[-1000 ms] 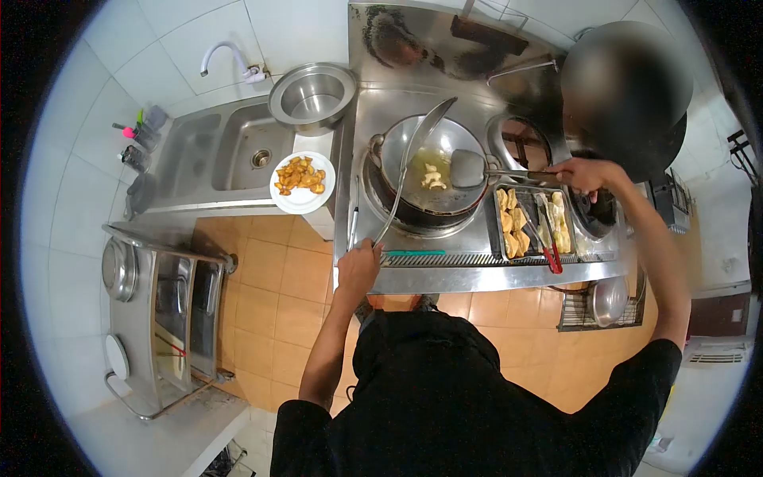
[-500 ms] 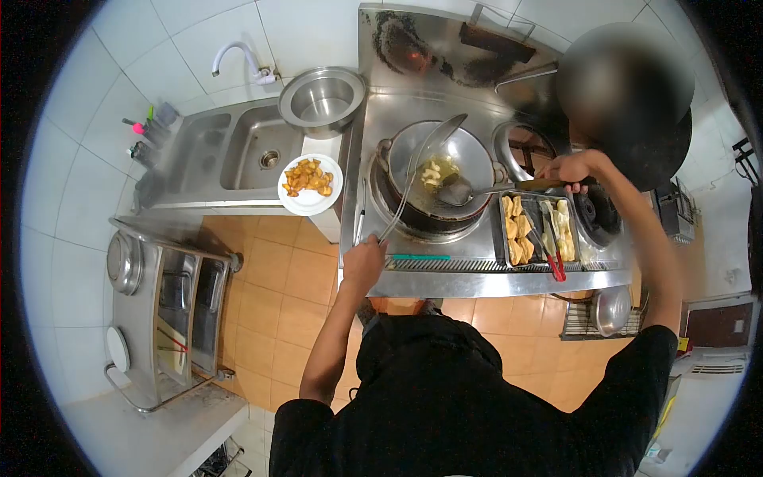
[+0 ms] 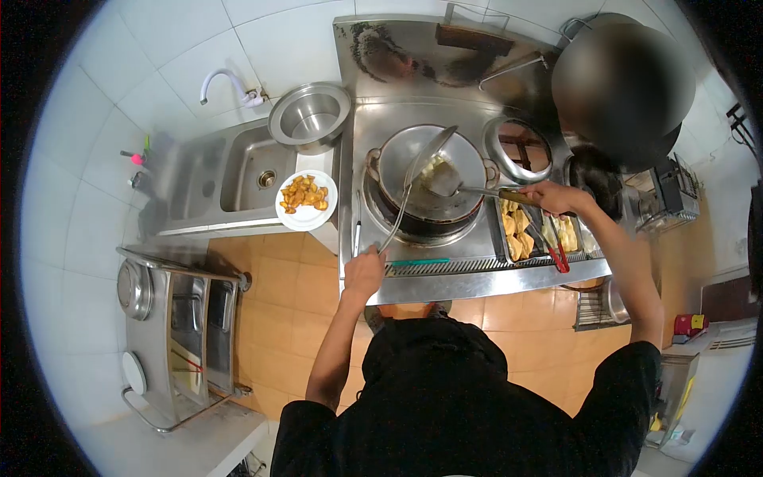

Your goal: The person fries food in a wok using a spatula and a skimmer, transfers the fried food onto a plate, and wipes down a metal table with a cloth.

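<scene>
My left hand is closed round the long wire handle of a metal skimmer. Its head is tilted over the wok, seen almost edge-on. Closed as well, my right hand grips the wooden handle of a wok spatula, whose metal blade dips into the wok beside the skimmer. Pale yellow food pieces lie in the wok, partly hidden by both tools. Right of the wok, below the spatula handle, a metal tray holds golden slabs and paler pieces, with red-handled tongs resting on it.
A white plate of browned food pieces sits left of the stove, by a steel basin and the sink. A second burner ring is right of the wok. A trolley stands at lower left.
The spatula blade has shifted left and up in the wok, nearer the skimmer, which sits slightly lower. My right hand has come lower and closer. The whole view has shifted a little.
</scene>
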`<control>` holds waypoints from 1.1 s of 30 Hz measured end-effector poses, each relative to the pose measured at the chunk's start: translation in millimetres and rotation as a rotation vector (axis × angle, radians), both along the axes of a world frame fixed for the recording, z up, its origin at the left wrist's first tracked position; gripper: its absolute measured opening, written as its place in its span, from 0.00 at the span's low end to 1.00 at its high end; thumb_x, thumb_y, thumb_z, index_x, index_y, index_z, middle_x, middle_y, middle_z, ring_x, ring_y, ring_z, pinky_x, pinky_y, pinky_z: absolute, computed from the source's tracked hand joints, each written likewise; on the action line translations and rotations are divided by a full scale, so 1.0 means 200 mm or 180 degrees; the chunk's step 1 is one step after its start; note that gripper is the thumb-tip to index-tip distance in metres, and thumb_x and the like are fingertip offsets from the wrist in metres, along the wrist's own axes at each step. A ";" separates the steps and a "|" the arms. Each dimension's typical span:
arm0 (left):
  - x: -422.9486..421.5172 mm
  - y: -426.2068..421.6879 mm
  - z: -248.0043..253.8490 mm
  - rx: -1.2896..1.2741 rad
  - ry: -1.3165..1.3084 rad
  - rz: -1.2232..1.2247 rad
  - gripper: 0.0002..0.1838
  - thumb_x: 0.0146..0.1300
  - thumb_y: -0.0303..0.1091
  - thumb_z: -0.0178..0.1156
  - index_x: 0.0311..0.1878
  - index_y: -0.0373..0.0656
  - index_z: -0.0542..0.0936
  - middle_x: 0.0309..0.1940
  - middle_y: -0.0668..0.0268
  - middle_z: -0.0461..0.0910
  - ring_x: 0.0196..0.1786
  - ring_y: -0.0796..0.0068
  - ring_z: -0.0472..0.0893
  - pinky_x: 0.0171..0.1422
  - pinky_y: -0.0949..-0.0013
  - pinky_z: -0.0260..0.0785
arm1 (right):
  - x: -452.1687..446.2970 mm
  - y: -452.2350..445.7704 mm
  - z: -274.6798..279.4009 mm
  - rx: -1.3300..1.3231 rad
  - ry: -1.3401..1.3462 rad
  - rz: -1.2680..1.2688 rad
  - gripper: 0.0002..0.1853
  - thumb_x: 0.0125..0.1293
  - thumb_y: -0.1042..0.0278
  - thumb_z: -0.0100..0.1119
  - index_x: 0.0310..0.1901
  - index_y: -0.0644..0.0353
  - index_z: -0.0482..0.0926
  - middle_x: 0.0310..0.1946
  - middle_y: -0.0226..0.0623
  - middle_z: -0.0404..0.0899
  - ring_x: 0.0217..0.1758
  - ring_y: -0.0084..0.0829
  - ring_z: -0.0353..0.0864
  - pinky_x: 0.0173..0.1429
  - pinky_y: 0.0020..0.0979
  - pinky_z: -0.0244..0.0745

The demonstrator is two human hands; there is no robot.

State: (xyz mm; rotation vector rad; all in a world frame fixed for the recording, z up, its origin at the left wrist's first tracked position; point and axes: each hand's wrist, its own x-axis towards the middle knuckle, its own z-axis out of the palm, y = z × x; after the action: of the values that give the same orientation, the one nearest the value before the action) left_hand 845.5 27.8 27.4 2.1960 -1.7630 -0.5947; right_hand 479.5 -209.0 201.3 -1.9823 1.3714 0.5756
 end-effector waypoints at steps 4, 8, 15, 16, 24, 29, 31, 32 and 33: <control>-0.01 0.00 0.01 -0.0020 -0.0020 0.0005 0.22 0.74 0.48 0.49 0.39 0.36 0.77 0.27 0.46 0.83 0.34 0.43 0.83 0.42 0.45 0.74 | 0.04 0.07 0.03 -0.0427 0.0048 0.0307 0.23 0.75 0.60 0.41 0.69 0.49 0.70 0.28 0.42 0.81 0.20 0.31 0.79 0.25 0.35 0.75; -0.02 0.03 0.05 -0.0082 0.0003 -0.0002 0.22 0.75 0.48 0.49 0.39 0.36 0.76 0.27 0.45 0.82 0.34 0.42 0.83 0.42 0.44 0.73 | 0.10 0.14 0.02 -0.0419 0.0050 0.0034 0.24 0.72 0.63 0.44 0.69 0.49 0.71 0.34 0.45 0.84 0.23 0.34 0.80 0.30 0.37 0.76; -0.06 0.11 0.07 -0.0085 0.0055 0.0035 0.21 0.75 0.48 0.49 0.37 0.36 0.76 0.26 0.44 0.82 0.34 0.41 0.83 0.40 0.44 0.73 | -0.01 0.09 -0.20 -0.1561 -0.0384 0.0821 0.21 0.75 0.58 0.46 0.67 0.47 0.73 0.39 0.54 0.83 0.37 0.50 0.85 0.43 0.47 0.78; -0.07 0.12 0.07 -0.0077 0.0049 0.0037 0.21 0.75 0.48 0.49 0.37 0.36 0.76 0.26 0.44 0.82 0.34 0.41 0.83 0.40 0.44 0.73 | 0.06 0.16 -0.09 -0.1635 -0.0161 0.0630 0.21 0.74 0.58 0.47 0.66 0.46 0.74 0.40 0.57 0.83 0.42 0.54 0.83 0.48 0.51 0.76; -0.08 0.16 0.08 -0.0263 0.0130 0.0270 0.22 0.75 0.47 0.49 0.36 0.36 0.77 0.25 0.45 0.82 0.32 0.43 0.83 0.38 0.44 0.73 | 0.01 0.32 -0.09 -0.2342 -0.0055 0.0439 0.21 0.72 0.60 0.51 0.65 0.43 0.75 0.33 0.57 0.82 0.39 0.56 0.83 0.45 0.52 0.78; -0.09 0.20 0.09 -0.0220 0.0163 0.0425 0.23 0.75 0.47 0.47 0.36 0.35 0.78 0.25 0.45 0.82 0.31 0.43 0.83 0.37 0.44 0.73 | -0.08 0.35 -0.26 -0.2450 -0.0292 -0.0079 0.21 0.71 0.63 0.53 0.65 0.47 0.76 0.28 0.58 0.80 0.35 0.56 0.82 0.40 0.50 0.76; -0.10 0.21 0.07 -0.0180 0.0206 0.0472 0.24 0.75 0.48 0.46 0.37 0.34 0.78 0.24 0.45 0.81 0.31 0.42 0.83 0.39 0.44 0.73 | -0.12 0.35 -0.36 -0.2406 -0.0689 -0.0231 0.20 0.71 0.64 0.53 0.64 0.47 0.76 0.30 0.58 0.80 0.35 0.57 0.82 0.40 0.49 0.76; -0.10 0.22 0.07 -0.0175 0.0195 0.0503 0.24 0.75 0.48 0.46 0.37 0.34 0.78 0.24 0.45 0.81 0.31 0.42 0.83 0.39 0.44 0.73 | -0.15 0.35 -0.41 -0.2365 -0.1061 -0.0416 0.20 0.71 0.66 0.53 0.64 0.48 0.77 0.31 0.58 0.81 0.36 0.57 0.82 0.40 0.48 0.75; -0.11 0.22 0.08 -0.0161 0.0215 0.0508 0.25 0.75 0.49 0.45 0.37 0.34 0.78 0.25 0.44 0.81 0.32 0.42 0.83 0.40 0.44 0.73 | -0.14 0.38 -0.41 -0.2364 -0.1187 -0.0452 0.19 0.71 0.66 0.53 0.63 0.49 0.77 0.33 0.58 0.81 0.38 0.58 0.81 0.41 0.47 0.76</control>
State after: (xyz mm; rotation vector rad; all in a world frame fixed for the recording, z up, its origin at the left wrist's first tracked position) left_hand 823.9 71.9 42.6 2.2283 -1.5351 -0.5734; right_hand 451.2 -133.5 119.1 -2.3507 1.5934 -0.4278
